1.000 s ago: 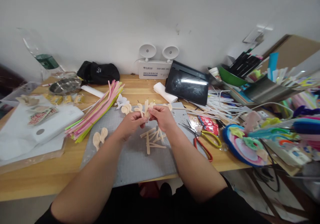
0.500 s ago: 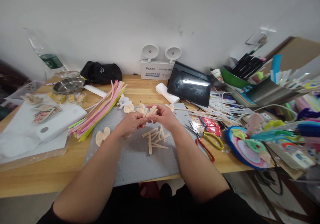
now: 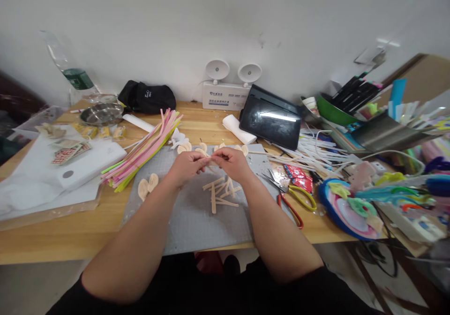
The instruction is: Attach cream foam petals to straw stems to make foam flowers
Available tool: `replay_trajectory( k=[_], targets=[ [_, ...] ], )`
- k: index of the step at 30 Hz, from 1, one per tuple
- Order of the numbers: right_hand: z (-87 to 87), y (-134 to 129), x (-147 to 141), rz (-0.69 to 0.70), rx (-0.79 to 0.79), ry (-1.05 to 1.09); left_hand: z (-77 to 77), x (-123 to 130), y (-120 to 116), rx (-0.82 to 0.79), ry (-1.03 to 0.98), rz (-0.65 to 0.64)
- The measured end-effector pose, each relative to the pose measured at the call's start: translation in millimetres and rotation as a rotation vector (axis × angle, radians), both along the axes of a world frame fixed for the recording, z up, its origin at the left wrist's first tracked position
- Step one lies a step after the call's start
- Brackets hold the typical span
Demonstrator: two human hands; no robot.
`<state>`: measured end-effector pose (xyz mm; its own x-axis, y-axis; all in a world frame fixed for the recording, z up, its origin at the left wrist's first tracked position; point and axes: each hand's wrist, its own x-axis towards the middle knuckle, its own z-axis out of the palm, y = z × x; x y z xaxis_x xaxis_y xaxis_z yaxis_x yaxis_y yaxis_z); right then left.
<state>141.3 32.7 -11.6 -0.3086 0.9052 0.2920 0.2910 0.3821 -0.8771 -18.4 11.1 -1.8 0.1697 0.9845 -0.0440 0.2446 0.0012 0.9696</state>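
Over the grey cutting mat (image 3: 197,230), my left hand (image 3: 190,166) and my right hand (image 3: 232,162) meet fingertip to fingertip. Both are closed in a pinch on a cream strip (image 3: 210,158), mostly hidden by the fingers. Several loose cream strips (image 3: 221,194) lie crossed on the mat just below. Beyond my hands, coiled cream pieces (image 3: 184,148) sit in a row along the mat's far edge. Another coiled pair (image 3: 148,186) lies left of my left forearm.
Left of the mat lies a bundle of pink and yellow stems (image 3: 144,151). Yellow-handled scissors (image 3: 302,198) and red-handled pliers (image 3: 291,209) rest at the right. A black tablet-like panel (image 3: 270,118) leans behind; a blue-rimmed round tray (image 3: 326,207) stands far right.
The cream pieces that stuck up between my fingers have dropped from sight behind my hands. Both hands are now lower and flatter over the strip. The view has shifted slightly.
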Motion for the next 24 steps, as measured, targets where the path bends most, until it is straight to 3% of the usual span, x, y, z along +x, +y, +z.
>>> replay_trajectory(
  k=[6, 9, 12, 15, 19, 21, 24],
  targets=[
    [2.2, 0.1, -0.4, -0.022, -0.220, 0.247, -2.9, 1.5, 1.3, 0.052, 0.033, 0.037],
    [1.9, 0.6, -3.4, -0.014, -0.377, 0.491, -4.4, 1.2, 2.3, 0.076, -0.063, 0.191],
    [-2.1, -4.0, -13.2, 0.047, -0.443, 0.506, -5.1, 1.7, 3.5, 0.082, -0.273, 0.367],
    [-6.4, -13.5, -25.7, 0.020, -0.262, 0.357, -6.4, 4.6, 4.2, 0.058, -0.430, 0.422],
    [-7.9, -21.6, -31.4, -0.083, 0.070, 0.152, -9.8, 10.5, 3.1, 0.040, -0.463, 0.380],
    [-7.2, -21.2, -29.3, -0.091, 0.183, 0.063, -10.1, 12.1, 1.5, 0.035, -0.394, 0.377],
    [-5.2, -17.7, -24.3, -0.069, 0.309, -0.070, -6.9, 11.0, -1.2, 0.075, -0.099, 0.367]
  ],
)
